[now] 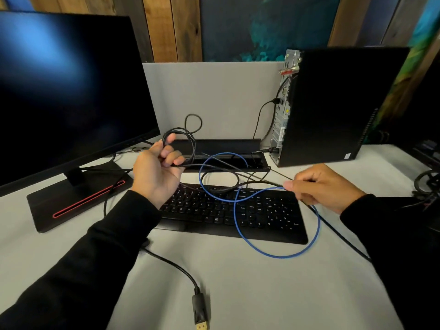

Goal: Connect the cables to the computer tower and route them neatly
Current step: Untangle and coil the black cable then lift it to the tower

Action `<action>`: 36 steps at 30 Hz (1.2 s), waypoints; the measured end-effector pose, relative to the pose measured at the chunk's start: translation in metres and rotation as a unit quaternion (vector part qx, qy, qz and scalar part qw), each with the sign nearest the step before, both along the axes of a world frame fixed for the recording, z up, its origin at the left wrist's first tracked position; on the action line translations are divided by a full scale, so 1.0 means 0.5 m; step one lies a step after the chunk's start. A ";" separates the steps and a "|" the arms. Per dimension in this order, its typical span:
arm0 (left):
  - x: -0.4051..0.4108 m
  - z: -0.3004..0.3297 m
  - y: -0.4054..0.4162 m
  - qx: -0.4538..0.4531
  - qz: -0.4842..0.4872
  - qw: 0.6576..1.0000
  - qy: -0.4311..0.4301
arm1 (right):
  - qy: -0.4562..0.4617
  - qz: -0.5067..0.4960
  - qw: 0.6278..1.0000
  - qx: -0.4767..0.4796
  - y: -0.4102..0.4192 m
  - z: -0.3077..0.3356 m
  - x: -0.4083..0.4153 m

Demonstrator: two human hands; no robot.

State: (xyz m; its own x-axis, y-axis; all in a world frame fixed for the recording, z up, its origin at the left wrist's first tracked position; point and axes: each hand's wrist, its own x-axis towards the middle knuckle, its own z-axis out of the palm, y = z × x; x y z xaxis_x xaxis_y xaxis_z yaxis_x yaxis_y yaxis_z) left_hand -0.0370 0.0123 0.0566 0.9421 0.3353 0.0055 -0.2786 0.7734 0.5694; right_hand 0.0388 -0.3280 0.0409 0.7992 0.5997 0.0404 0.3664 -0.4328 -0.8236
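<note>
Mostly grey desk (238,282), wood-panel bkgd (166,25)

One monitor (64,91), one keyboard (233,210), one computer tower (333,103), one blue cable (276,254), several black cables (181,139), two hands.

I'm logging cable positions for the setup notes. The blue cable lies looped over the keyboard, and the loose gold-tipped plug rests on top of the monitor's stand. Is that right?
Not quite. The head view shows the blue cable looped over the keyboard, but the gold-tipped plug lies on the bare desk near the front edge, not on the monitor's stand.
</note>
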 end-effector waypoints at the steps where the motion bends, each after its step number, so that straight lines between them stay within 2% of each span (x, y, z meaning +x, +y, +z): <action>1: 0.001 0.003 0.010 -0.016 0.008 1.000 -0.001 | -0.025 -0.006 0.996 -0.088 -0.017 -0.010 0.014; 3: 0.001 0.013 0.025 -0.032 0.026 0.999 -0.007 | -0.036 0.001 0.973 -0.229 -0.036 -0.026 0.028; 7: 0.000 0.029 0.026 -0.036 0.036 0.999 -0.018 | -0.007 0.009 0.934 -0.358 -0.031 -0.039 0.027; 14: -0.008 0.035 -0.008 -0.002 0.044 0.999 -0.026 | 0.021 -0.006 0.895 -0.446 -0.027 -0.034 0.020; 18: -0.009 0.035 -0.028 0.090 0.049 0.993 -0.066 | -0.017 0.014 0.890 -0.456 -0.004 -0.003 -0.015; 20: -0.007 0.030 -0.043 0.168 0.058 0.981 -0.077 | -0.030 0.066 0.919 -0.388 0.025 0.034 -0.041; 21: -0.006 0.025 -0.053 0.202 0.059 0.975 -0.077 | -0.032 0.100 0.941 -0.323 0.040 0.055 -0.054; 23: -0.004 0.012 -0.071 0.258 0.058 0.961 -0.081 | -0.030 0.170 0.974 -0.144 0.068 0.094 -0.083; 24: -0.004 0.005 -0.079 0.287 0.058 0.953 -0.083 | -0.018 0.205 0.977 -0.048 0.080 0.106 -0.097; 26: -0.001 -0.012 -0.089 0.330 0.051 0.938 -0.090 | 0.025 0.272 0.954 0.127 0.103 0.112 -0.121; 28: 0.004 -0.026 -0.092 0.354 0.032 0.929 -0.098 | 0.114 0.348 0.891 0.268 0.121 0.105 -0.133; 30: 0.008 -0.040 -0.086 0.389 0.020 0.915 -0.104 | 0.238 0.376 0.819 0.363 0.132 0.103 -0.138; 32: 0.013 -0.054 -0.078 0.405 0.019 0.910 -0.090 | 0.331 0.371 0.766 0.406 0.132 0.111 -0.140; 34: 0.016 -0.062 -0.069 0.366 0.010 0.928 -0.066 | 0.366 0.366 0.749 0.414 0.123 0.121 -0.139; 36: 0.020 -0.059 -0.056 0.290 0.004 0.956 -0.034 | 0.348 0.338 0.785 0.386 0.105 0.127 -0.131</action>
State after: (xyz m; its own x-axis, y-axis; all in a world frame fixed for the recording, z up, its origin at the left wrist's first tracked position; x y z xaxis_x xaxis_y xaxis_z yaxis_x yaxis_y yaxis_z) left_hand -0.0271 -0.0156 0.0271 0.9302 0.2647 0.2544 -0.3354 0.3311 0.8820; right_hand -0.0269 -0.2754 0.1043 0.2981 0.9079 0.2948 -0.3575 0.3925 -0.8474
